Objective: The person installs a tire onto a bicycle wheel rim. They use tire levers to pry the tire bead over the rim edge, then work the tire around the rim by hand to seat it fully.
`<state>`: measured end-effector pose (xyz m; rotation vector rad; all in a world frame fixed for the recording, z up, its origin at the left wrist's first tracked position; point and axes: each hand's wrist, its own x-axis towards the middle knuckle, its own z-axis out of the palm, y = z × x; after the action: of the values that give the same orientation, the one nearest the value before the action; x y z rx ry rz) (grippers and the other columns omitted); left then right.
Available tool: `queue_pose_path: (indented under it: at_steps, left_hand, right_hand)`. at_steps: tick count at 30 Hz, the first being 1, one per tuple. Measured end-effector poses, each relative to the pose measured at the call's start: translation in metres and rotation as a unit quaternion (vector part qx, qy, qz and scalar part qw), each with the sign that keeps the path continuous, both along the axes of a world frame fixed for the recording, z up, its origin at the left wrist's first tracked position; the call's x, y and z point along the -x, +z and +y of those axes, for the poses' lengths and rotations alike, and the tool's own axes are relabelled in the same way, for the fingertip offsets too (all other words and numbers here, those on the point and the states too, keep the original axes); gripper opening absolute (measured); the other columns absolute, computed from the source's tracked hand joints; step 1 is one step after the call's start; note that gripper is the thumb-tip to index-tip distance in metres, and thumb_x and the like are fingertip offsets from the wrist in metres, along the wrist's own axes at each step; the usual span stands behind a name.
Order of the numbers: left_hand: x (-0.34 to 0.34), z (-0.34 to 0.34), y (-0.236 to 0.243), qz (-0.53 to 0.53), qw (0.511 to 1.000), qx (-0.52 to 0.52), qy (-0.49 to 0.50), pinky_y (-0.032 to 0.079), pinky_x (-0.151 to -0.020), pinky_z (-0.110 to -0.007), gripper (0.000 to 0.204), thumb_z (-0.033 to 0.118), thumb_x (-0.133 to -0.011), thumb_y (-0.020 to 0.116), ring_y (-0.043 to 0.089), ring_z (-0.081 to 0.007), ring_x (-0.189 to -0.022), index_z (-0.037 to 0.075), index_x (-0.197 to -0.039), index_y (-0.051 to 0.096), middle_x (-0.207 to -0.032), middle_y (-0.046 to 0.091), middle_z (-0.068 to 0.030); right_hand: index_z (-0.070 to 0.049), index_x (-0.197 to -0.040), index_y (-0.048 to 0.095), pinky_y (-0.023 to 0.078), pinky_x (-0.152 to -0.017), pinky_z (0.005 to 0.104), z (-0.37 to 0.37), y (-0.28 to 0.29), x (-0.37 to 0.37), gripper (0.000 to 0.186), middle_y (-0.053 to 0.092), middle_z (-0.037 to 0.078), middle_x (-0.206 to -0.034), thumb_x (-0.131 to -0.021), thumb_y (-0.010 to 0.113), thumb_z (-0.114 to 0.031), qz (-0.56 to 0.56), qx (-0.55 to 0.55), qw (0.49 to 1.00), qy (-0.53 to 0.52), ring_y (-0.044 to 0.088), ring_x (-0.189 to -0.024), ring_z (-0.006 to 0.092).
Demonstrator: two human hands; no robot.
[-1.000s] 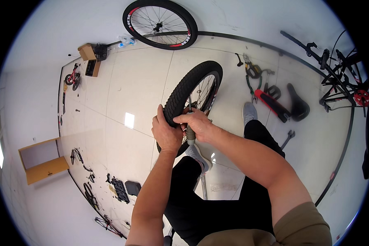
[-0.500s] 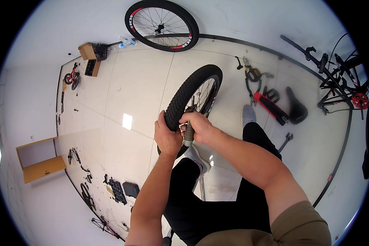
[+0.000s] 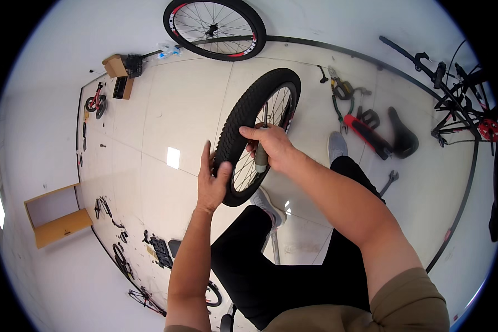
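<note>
A bicycle wheel point(image 3: 242, 130) with a black knobby tyre and thin spokes is tilted in front of me, above the pale floor. Against the tyre's lower left edge lies my left hand point(image 3: 211, 185), its thumb on the tread and its fingers stretched along the outer side. My right hand point(image 3: 274, 145) is closed around the olive-grey handle of a screwdriver point(image 3: 261, 159), at the near side of the spokes. The tool's thin shaft points up past the hand; its tip is hard to make out. The right thumb reaches over to the tyre.
Another wheel point(image 3: 210, 30) leans on the far wall. To the right lie pliers point(image 3: 337, 108), a red-and-black part point(image 3: 368, 137), a saddle point(image 3: 402, 135) and a wrench point(image 3: 389, 182). A black bike frame point(image 3: 462, 102) stands by the right wall. An open box point(image 3: 122, 86) sits far left.
My left hand has slid down and left along the tyre, its fingers straighter. The right hand with the screwdriver has moved up and slightly right. The wheel has shifted a little upward.
</note>
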<state>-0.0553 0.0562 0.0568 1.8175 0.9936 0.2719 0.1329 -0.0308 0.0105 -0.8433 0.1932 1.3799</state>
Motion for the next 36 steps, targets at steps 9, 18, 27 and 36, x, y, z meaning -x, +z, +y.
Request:
queue_pose_path:
  at_steps: [9,18,27,36]
  left_hand:
    - [-0.007,0.005,-0.016,0.001,0.953,0.303,0.003,0.059,-0.066,-0.031,0.065,0.06,-0.101,0.05,0.069,-0.0192,-0.076,-0.003,-0.113,0.063,-0.093,0.072,-0.0151]
    - [-0.022,-0.05,-0.034,-0.093,0.929,0.337,0.121,0.053,-0.057,-0.029,0.061,0.057,-0.103,0.051,0.065,-0.0186,-0.065,-0.001,-0.12,0.06,-0.077,0.067,-0.0132]
    - [-0.019,-0.022,-0.023,-0.272,0.887,0.34,0.153,0.052,-0.097,-0.04,0.083,0.071,-0.101,0.03,0.063,-0.0251,-0.116,0.001,-0.14,0.051,-0.127,0.064,-0.0166]
    - [-0.014,-0.003,-0.026,-0.232,0.859,0.441,0.116,0.057,-0.089,-0.034,0.054,0.027,-0.096,0.061,0.068,-0.0224,-0.105,-0.01,-0.134,0.053,-0.117,0.069,-0.0168]
  right_hand:
    - [-0.002,-0.091,0.062,0.046,-0.054,0.0294,-0.005,0.003,-0.027,0.029,0.063,0.005,-0.078,-0.084,0.082,-0.022,-0.104,0.017,0.994,0.039,0.06,-0.061,0.0148]
    - [0.001,-0.108,0.061,0.055,-0.066,0.0365,-0.007,0.015,-0.025,0.03,0.069,0.011,-0.095,-0.09,0.076,-0.019,-0.081,-0.034,0.993,0.075,0.067,-0.079,0.0203]
    - [-0.002,-0.105,0.056,0.056,-0.069,0.0378,-0.005,0.006,-0.016,0.03,0.066,0.011,-0.093,-0.087,0.077,-0.011,-0.065,-0.027,0.986,0.149,0.066,-0.08,0.0215]
    - [-0.002,-0.106,0.06,0.056,-0.08,0.0313,0.002,0.021,0.008,0.027,0.067,0.008,-0.097,-0.088,0.078,-0.011,-0.076,0.002,0.986,0.149,0.067,-0.09,0.0159]
